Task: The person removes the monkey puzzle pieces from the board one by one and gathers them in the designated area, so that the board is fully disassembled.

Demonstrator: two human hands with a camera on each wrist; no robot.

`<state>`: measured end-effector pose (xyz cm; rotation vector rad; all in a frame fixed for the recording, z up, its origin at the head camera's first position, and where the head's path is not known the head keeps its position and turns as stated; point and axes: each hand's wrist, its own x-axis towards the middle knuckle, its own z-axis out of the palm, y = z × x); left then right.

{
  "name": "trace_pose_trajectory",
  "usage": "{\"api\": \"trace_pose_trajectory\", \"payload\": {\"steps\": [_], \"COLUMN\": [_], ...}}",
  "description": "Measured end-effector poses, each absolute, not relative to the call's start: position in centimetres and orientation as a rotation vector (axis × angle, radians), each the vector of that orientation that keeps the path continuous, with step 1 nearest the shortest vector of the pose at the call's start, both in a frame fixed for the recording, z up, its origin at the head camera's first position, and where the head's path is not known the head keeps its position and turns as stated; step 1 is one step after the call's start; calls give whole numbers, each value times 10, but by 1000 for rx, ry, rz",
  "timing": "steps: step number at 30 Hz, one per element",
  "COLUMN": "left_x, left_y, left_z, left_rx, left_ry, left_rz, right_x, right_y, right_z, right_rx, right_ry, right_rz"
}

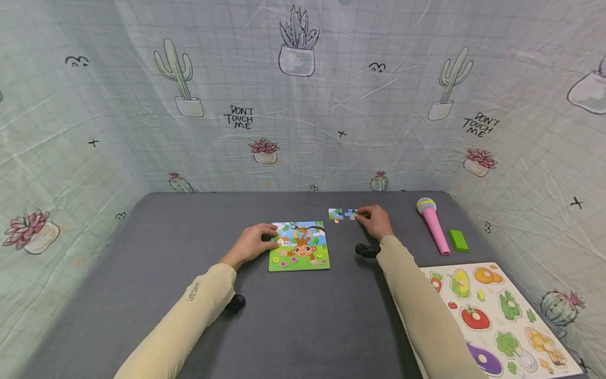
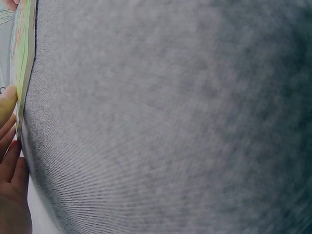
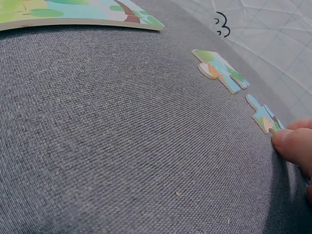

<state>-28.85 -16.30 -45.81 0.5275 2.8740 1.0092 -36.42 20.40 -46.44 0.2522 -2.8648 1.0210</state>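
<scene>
The right hand point(image 1: 376, 222), right of centre in the head view, has its grip closed on the right end of a small jigsaw piece point(image 1: 351, 213), pinching it between thumb and finger down at the dark grey bench point(image 1: 303, 321). Just left of it lies a second jigsaw piece point(image 1: 335, 213), printed in blue and green. Near the middle of the frame, the left hand point(image 1: 251, 242) touches the left edge of the monkey jigsaw puzzle point(image 1: 303, 258) with thumb and fingers; whether this grip clasps the edge or merely rests there, I cannot tell. The puzzle lies flat, its green border toward the bottom of the frame and a monkey hanging upside down in its picture. Beige sleeves point(image 1: 203, 295) cover both arms, with a black device point(image 1: 367, 251) beside the right wrist. Farther right lie a pink toy microphone point(image 1: 434, 229) and, just beside its handle, a green block point(image 1: 458, 240). A vegetable-picture board point(image 1: 492, 295) fills the lower right, partly behind the right sleeve. A cactus-print cloth point(image 1: 341, 95) hangs across the upper frame.
</scene>
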Motion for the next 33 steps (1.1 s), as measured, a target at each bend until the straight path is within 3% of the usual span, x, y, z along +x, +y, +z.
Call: {"api": "trace_pose_trajectory", "payload": {"steps": [11,22,33], "left_x": [-289,-288,-289], "left_y": [-163,-161,-163], "left_z": [-458,-458,-460], "left_rx": [565,585,527], "left_ry": [2883,2885,2838], "left_rz": [1001,1023,1056], "right_x": [-352,-320,-316], "right_y": [175,125,105], "right_z": [-447,-444,-462], "right_rx": [281,533,653], "right_ry": [-2877,-2942,-2905], "right_rz": [1174,1390,1355]}}
